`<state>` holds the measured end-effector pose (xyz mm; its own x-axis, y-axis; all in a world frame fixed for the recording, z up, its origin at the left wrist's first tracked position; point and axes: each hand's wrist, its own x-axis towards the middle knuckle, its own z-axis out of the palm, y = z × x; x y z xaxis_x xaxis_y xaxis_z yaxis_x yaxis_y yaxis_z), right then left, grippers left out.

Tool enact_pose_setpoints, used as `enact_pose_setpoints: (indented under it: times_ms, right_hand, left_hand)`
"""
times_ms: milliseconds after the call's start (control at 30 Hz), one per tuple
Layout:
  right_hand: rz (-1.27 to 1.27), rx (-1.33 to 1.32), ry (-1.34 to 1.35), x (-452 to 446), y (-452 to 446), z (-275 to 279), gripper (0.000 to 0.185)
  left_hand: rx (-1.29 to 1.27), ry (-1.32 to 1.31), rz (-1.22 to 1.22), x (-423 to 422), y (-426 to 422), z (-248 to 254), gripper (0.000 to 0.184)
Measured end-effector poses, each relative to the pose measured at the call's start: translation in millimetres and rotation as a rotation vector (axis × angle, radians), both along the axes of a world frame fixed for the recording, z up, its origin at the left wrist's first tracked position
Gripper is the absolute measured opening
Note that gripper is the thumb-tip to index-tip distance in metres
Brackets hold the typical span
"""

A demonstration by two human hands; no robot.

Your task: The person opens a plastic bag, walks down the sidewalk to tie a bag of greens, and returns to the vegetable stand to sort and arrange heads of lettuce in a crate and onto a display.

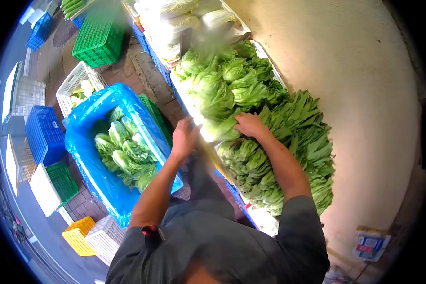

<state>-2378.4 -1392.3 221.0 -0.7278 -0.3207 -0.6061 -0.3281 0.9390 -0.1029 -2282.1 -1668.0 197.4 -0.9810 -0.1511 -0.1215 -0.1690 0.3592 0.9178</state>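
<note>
My right hand (249, 125) is on the leafy display, its fingers bent around the edge of a pale green lettuce (221, 130). My left hand (185, 137) is at the near edge of the display, left of that lettuce; its fingers are smeared by motion and partly hidden. More heads of lettuce (208, 92) are piled just beyond both hands. Below my right forearm lie bunches of dark leafy greens (248, 165), with long-leaved greens (307, 137) along the wall side.
Left of me a crate lined with blue plastic (87, 156) holds several heads of leafy cabbage (120, 142). Behind it are a white basket (73, 75) and a green crate (98, 40). Napa cabbages (182, 23) lie at the display's far end. A wall (359, 94) borders the right side.
</note>
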Motion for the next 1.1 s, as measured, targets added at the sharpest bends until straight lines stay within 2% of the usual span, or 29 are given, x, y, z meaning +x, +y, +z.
enact_pose_setpoints:
  times_ms: [67, 167, 267, 300, 400, 467, 500, 567, 633, 667, 767, 800, 833, 900, 1000, 1100]
  right_hand:
    - [-0.018, 0.034, -0.141, -10.0, 14.4, -14.6, 0.053]
    - [-0.064, -0.069, -0.212, -21.7, 25.0, -37.0, 0.055]
    - [-0.062, -0.107, -0.358, -47.0, 25.6, -27.8, 0.055]
    - [-0.037, -0.126, -0.351, -50.5, 26.5, -30.3, 0.054]
    - [-0.012, -0.125, -0.347, -45.4, 23.1, -28.6, 0.052]
    - [-0.031, -0.197, -0.357, -50.0, 27.9, -43.1, 0.050]
    - [-0.044, -0.231, -0.361, -51.8, 30.0, -47.2, 0.050]
    - [-0.051, -0.268, -0.339, -60.9, 36.7, -53.3, 0.049]
    - [-0.010, -0.242, -0.349, -65.6, 29.7, -39.7, 0.053]
    - [-0.040, -0.268, -0.316, -60.5, 30.3, -35.9, 0.058]
    - [-0.047, -0.307, -0.222, -50.8, 32.6, -13.4, 0.058]
    - [-0.073, -0.347, -0.194, -50.6, 33.5, -2.1, 0.059]
    - [-0.097, -0.385, -0.172, -50.6, 33.1, 15.0, 0.060]
    - [-0.177, -0.474, -0.130, -62.2, 25.6, 34.8, 0.062]
    - [-0.422, -0.540, -0.028, -95.5, 9.8, 65.8, 0.064]
    - [-0.383, -0.397, 0.379, -139.7, 20.6, 8.1, 0.065]
  left_hand:
    - [-0.109, 0.079, 0.040, -42.2, 25.1, -21.3, 0.051]
    - [-0.027, -0.103, 0.077, -77.5, 50.7, -49.0, 0.056]
    - [-0.007, -0.276, 0.085, -77.7, 58.1, -47.3, 0.057]
    - [-0.030, -0.251, 0.092, -73.6, 57.7, -55.0, 0.055]
    - [0.166, -0.219, 0.214, -55.1, 60.1, -72.7, 0.049]
    - [0.441, -0.219, 0.239, -54.7, 56.5, -122.7, 0.049]
    - [0.581, -0.216, 0.248, -58.8, 54.6, -124.8, 0.049]
    - [0.425, -0.216, 0.182, -67.0, 51.8, -128.5, 0.052]
    - [0.199, -0.241, 0.101, -79.0, 45.4, -93.5, 0.054]
    - [0.196, -0.315, 0.092, -83.5, 41.3, -61.5, 0.056]
    - [-0.007, -0.136, 0.273, -96.7, 36.6, -58.6, 0.060]
    - [-0.009, -0.058, 0.323, -106.3, 35.0, -69.2, 0.064]
    - [-0.012, -0.037, 0.347, -119.3, 33.5, -58.7, 0.070]
    - [-0.135, -0.043, 0.332, -144.8, 35.5, -38.6, 0.074]
    - [-0.167, -0.030, 0.301, -173.0, 43.8, -51.0, 0.077]
    - [-0.225, -0.132, 0.260, -170.1, 53.6, -70.2, 0.077]
